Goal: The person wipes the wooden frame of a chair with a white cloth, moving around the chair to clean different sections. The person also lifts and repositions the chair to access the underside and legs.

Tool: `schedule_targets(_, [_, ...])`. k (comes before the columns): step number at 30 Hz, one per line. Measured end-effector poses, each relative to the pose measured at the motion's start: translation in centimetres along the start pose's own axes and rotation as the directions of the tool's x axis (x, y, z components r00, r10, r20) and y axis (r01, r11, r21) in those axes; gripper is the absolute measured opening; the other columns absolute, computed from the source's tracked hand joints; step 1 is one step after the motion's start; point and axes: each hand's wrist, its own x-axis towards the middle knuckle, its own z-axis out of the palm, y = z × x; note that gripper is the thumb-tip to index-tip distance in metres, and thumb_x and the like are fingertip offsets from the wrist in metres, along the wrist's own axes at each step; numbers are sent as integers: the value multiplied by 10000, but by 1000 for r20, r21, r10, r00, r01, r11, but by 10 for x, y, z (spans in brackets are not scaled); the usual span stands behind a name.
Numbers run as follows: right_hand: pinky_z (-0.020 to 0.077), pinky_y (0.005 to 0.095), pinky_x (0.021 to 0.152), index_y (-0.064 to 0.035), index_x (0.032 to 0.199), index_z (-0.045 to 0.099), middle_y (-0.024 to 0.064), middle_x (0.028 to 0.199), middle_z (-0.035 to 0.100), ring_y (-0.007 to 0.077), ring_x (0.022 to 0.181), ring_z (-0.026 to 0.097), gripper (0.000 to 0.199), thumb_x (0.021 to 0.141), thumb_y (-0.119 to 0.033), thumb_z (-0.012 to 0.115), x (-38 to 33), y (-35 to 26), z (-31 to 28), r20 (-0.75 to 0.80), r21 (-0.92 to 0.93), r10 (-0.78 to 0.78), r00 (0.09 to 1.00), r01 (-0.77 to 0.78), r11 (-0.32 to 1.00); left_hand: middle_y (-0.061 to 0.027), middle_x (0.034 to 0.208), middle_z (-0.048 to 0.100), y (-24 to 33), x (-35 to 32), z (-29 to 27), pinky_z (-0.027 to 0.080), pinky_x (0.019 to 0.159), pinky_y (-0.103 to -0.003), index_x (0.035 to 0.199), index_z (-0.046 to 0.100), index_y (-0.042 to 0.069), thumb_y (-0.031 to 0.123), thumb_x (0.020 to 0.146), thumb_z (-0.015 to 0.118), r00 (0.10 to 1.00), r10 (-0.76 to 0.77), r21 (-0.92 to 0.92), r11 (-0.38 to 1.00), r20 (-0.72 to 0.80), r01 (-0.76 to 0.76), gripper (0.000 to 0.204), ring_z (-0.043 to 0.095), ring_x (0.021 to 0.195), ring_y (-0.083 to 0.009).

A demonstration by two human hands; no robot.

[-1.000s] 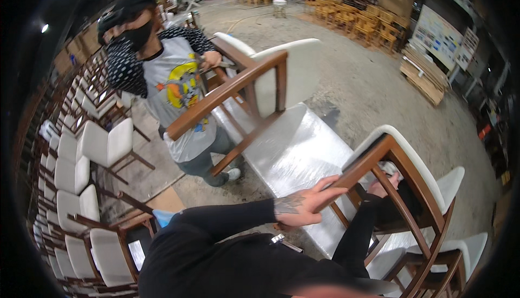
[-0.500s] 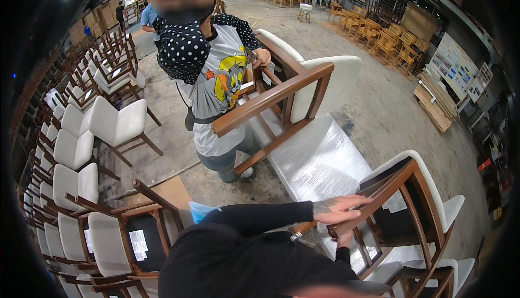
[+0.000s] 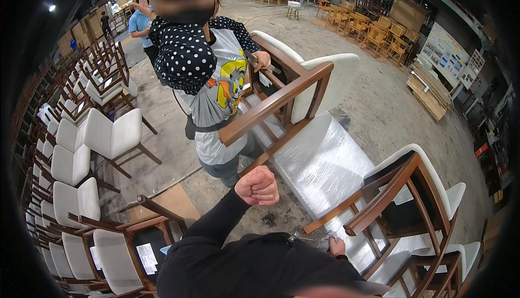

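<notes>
My left hand (image 3: pixel 257 186) is raised over the floor, apart from the chairs, its fingers curled into a fist. Whether anything is inside the fist is hidden. Lower right, my right hand (image 3: pixel 337 246) is closed beside a small grey crumpled thing (image 3: pixel 324 239) whose kind I cannot make out. Nearest to it is a tipped-over chair (image 3: pixel 391 196) with brown wooden legs and a pale padded seat. That chair rests on a bench wrapped in clear shiny film (image 3: pixel 319 154). Another tipped chair (image 3: pixel 276 103) lies at the bench's far end.
Across from me stands a co-worker (image 3: pixel 216 81) in polka-dot sleeves, one hand at the far chair. Rows of pale upholstered chairs (image 3: pixel 114 133) fill the left side. More tipped chairs (image 3: pixel 433 268) sit at lower right. Stacked boards (image 3: pixel 428 89) and yellow wooden chairs (image 3: pixel 374 32) stand farther off.
My left hand has left the near chair's wooden leg, moved left and curled from flat into a fist. My right hand has shifted slightly down and left. The co-worker's raised hand now shows more.
</notes>
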Motion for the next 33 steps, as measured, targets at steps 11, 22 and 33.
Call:
schedule_targets(11, [567, 462, 673, 84, 837, 633, 255, 701, 669, 364, 626, 709, 471, 885, -380, 571, -15, -24, -3, 31, -25, -2, 1000, 2, 1000, 68, 520, 339, 16, -19, -22, 321, 458, -266, 602, 379, 138, 491, 960, 635, 998, -8, -33, 999, 69, 10, 565, 333, 415, -55])
schedule_targets(22, [481, 541, 752, 63, 781, 609, 309, 800, 630, 493, 843, 626, 481, 865, -410, 645, -35, -15, 4, -20, -169, -82, 996, 78, 983, 22, 592, 392, 38, -37, -49, 349, 490, -280, 1284, 470, 82, 504, 985, 566, 933, 253, -36, 962, -258, -271, 525, 333, 424, -79])
schedule_targets(33, [534, 494, 691, 46, 834, 643, 300, 750, 655, 440, 727, 688, 424, 874, -376, 647, -51, -11, -9, -1, -154, -116, 993, 115, 981, -54, 786, 542, 47, -29, -52, 413, 530, -315, 1628, 42, 314, 588, 945, 600, 855, 308, 102, 951, -418, -292, 923, 466, 506, -144])
